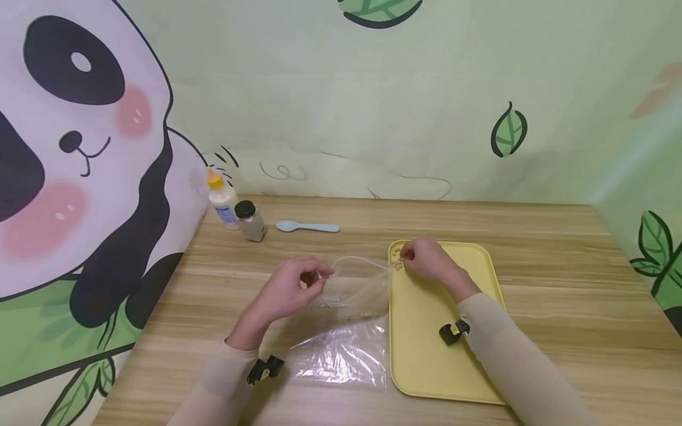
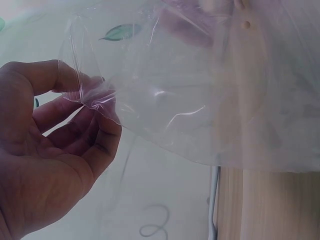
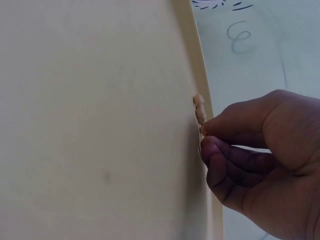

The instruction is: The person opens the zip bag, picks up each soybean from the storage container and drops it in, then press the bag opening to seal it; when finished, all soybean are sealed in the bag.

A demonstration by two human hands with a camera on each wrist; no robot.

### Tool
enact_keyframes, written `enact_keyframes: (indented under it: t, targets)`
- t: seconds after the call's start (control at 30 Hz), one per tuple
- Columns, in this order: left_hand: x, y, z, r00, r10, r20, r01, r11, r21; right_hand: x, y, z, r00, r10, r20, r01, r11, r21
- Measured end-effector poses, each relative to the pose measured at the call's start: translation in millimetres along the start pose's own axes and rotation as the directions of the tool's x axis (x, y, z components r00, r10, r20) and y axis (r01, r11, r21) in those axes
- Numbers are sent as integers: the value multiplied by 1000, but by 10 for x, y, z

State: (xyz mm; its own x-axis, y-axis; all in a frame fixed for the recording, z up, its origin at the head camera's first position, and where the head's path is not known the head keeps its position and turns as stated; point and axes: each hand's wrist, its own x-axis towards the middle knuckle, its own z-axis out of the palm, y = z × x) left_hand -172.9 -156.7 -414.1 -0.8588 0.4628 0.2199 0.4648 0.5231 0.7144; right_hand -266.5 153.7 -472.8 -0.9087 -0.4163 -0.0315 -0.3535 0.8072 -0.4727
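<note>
My left hand [image 1: 288, 290] pinches the rim of a clear plastic bag [image 1: 343, 355], holding its mouth up and apart. The bag [image 2: 170, 115] spreads from the fingertips in the left wrist view, and a few pale beans show through its film. To its right lies a yellow tray [image 1: 421, 349]. At the tray's far left corner sits a small group of pale beans [image 1: 397, 265]. There my right hand [image 1: 428, 259] has thumb and forefinger pinched on a bean. More beans [image 3: 199, 106] line up beside its fingertips in the right wrist view.
A light blue spoon [image 1: 309, 226] lies at the back of the wooden table [image 1: 575, 296]. Left of it stand a small jar with a black lid [image 1: 251, 223] and a white bottle with a yellow cap [image 1: 224, 201]. A printed wall [image 1: 341, 118] closes off the back.
</note>
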Motion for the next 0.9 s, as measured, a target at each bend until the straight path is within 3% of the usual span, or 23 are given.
enact_keyframes:
  t: [0.4,0.9]
  targets:
    - [1,10,5,1000,-5,-1,5,1000,8,38,-11,9,999,-50,-12,48,994,-102]
    - [4,10,4,1000,-9,-1,9,1000,9,42,-8,4,1000,-27,-9,26,997,-71]
